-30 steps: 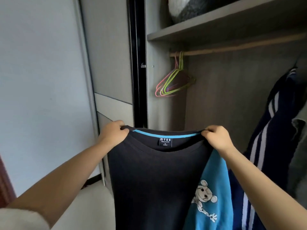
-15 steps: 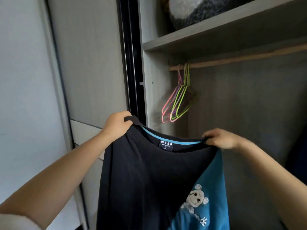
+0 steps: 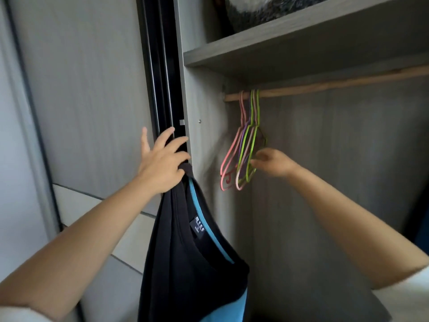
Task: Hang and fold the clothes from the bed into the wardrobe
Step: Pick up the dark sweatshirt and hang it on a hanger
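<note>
Head view: the left hand (image 3: 162,163) holds a black and blue T-shirt (image 3: 192,263) by its collar, thumb and upper fingers spread, the shirt dangling beside the wardrobe's side panel (image 3: 199,101). The right hand (image 3: 271,165) touches a green wire hanger (image 3: 253,145) among coloured hangers on the wooden rail (image 3: 325,86); its fingers are blurred, grip unclear.

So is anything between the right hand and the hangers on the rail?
Nothing visible. The right hand is already at the bunch of hangers, fingertips by the green one, open space around. The left hand holds the black T-shirt off to the side.
</note>
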Demonstrator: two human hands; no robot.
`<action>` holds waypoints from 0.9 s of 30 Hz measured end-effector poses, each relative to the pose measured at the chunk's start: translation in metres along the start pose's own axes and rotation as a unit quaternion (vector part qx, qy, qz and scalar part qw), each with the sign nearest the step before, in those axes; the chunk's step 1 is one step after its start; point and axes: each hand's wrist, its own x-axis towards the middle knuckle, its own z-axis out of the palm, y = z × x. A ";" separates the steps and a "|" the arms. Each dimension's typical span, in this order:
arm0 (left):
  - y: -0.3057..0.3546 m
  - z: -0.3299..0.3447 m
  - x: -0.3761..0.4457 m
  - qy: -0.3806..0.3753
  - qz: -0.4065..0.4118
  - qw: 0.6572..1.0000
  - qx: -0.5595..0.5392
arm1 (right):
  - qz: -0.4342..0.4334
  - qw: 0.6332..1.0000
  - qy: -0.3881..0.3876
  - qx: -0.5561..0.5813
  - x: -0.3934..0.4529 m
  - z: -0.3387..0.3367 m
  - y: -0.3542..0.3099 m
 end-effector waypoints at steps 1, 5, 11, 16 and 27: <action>-0.003 0.002 -0.001 -0.017 0.041 0.998 0.046 | 0.037 0.998 0.004 0.058 0.008 0.005 -0.003; -0.017 0.015 -0.003 -0.019 0.114 0.985 0.126 | 0.126 0.985 0.023 0.116 0.033 0.029 -0.001; -0.030 0.025 -0.007 -0.039 0.152 0.980 0.125 | 0.120 0.984 0.116 0.060 0.033 0.042 -0.007; -0.034 0.035 -0.008 -0.001 0.173 0.975 0.141 | 0.104 0.982 0.160 0.012 0.026 0.032 -0.012; -0.040 0.051 -0.009 0.084 0.198 0.962 0.170 | 0.045 0.964 0.198 0.171 -0.087 0.067 0.081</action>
